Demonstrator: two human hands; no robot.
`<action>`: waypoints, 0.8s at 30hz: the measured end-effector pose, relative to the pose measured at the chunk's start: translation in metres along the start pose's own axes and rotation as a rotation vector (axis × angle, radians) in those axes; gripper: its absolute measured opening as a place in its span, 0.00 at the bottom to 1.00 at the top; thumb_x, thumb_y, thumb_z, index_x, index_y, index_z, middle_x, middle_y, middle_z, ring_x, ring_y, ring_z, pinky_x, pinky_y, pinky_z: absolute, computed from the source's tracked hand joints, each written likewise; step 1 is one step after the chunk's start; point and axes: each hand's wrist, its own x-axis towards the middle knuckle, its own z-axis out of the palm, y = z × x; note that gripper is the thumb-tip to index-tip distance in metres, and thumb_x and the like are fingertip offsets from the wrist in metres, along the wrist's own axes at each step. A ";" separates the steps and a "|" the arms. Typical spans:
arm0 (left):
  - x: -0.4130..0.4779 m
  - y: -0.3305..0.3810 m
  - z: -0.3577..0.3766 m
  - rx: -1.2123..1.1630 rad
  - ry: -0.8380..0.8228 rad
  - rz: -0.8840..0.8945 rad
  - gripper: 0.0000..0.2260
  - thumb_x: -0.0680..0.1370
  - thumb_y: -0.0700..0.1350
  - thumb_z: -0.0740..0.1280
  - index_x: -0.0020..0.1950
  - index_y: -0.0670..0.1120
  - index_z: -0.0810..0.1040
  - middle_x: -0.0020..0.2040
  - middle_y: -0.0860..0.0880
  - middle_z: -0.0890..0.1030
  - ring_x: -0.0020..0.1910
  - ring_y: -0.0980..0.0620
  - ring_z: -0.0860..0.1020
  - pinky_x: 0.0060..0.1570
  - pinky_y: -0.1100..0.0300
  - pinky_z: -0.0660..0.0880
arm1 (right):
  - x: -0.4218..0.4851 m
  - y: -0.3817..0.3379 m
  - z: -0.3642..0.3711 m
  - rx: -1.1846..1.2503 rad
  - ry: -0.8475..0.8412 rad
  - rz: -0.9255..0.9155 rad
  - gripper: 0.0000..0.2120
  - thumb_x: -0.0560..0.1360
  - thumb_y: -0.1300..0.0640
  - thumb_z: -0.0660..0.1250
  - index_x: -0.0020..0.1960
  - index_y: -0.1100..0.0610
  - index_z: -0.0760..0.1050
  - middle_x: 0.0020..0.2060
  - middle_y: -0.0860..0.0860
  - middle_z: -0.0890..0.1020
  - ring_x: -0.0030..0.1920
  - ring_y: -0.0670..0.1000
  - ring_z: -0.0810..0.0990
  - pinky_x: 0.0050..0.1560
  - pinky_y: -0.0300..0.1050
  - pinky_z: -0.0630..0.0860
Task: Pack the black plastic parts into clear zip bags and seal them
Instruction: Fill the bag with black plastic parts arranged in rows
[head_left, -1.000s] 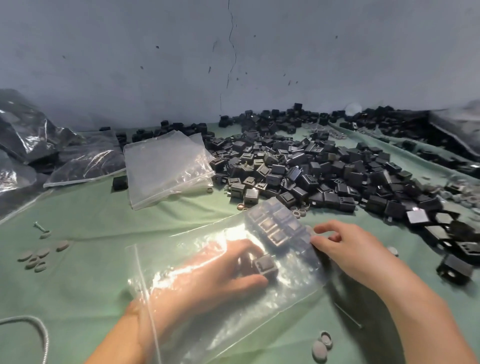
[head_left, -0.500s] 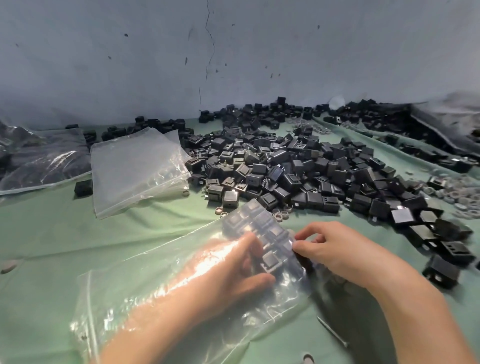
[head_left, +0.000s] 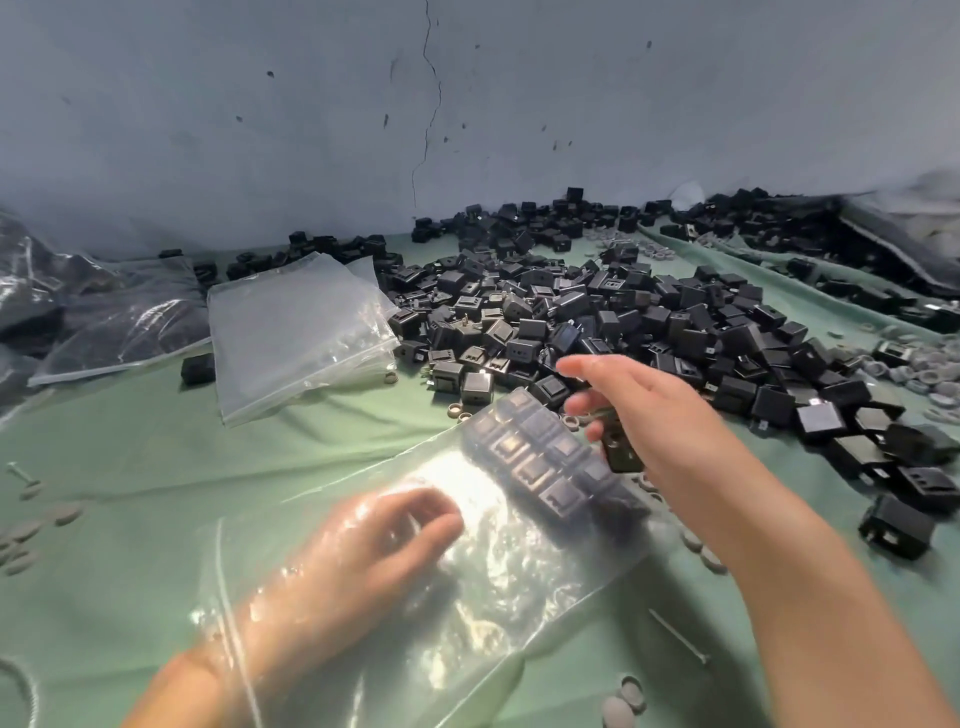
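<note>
L hand (head_left: 384, 540) is inside the clear zip bag (head_left: 509, 597) at near edge of green-cloth table (head_left: 130, 457). The part it pinched now sits w/ packed rows (head_left: 545, 467); fingers loosely curled, empty. R hand (head_left: 665, 431) has left bag for parts pile (head_left: 597, 322); can't tell if it grips black part (head_left: 621, 454). Bag needs more.

Open green cloth (head_left: 130, 457) left of the zip bag (head_left: 519, 571); parts pile (head_left: 623, 322) crowds its far side
</note>
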 end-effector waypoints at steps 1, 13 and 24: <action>-0.010 -0.010 -0.010 -0.034 0.084 -0.022 0.06 0.76 0.55 0.67 0.45 0.57 0.83 0.42 0.56 0.84 0.38 0.61 0.81 0.39 0.66 0.77 | -0.003 -0.005 0.008 0.151 -0.060 0.022 0.12 0.82 0.50 0.61 0.53 0.44 0.84 0.39 0.45 0.84 0.39 0.45 0.78 0.43 0.42 0.73; -0.094 -0.030 -0.071 -0.285 0.764 0.055 0.18 0.73 0.65 0.65 0.52 0.54 0.80 0.35 0.55 0.78 0.30 0.58 0.73 0.28 0.70 0.70 | -0.060 -0.026 0.122 1.056 -0.391 0.195 0.18 0.80 0.68 0.52 0.54 0.57 0.79 0.42 0.55 0.84 0.48 0.55 0.82 0.57 0.49 0.78; -0.113 -0.009 -0.046 -0.216 0.446 0.076 0.14 0.73 0.61 0.68 0.58 0.63 0.77 0.50 0.59 0.81 0.41 0.58 0.79 0.38 0.67 0.73 | -0.103 -0.015 0.183 0.986 -0.521 0.130 0.19 0.79 0.70 0.50 0.59 0.58 0.75 0.51 0.57 0.86 0.47 0.57 0.82 0.48 0.57 0.81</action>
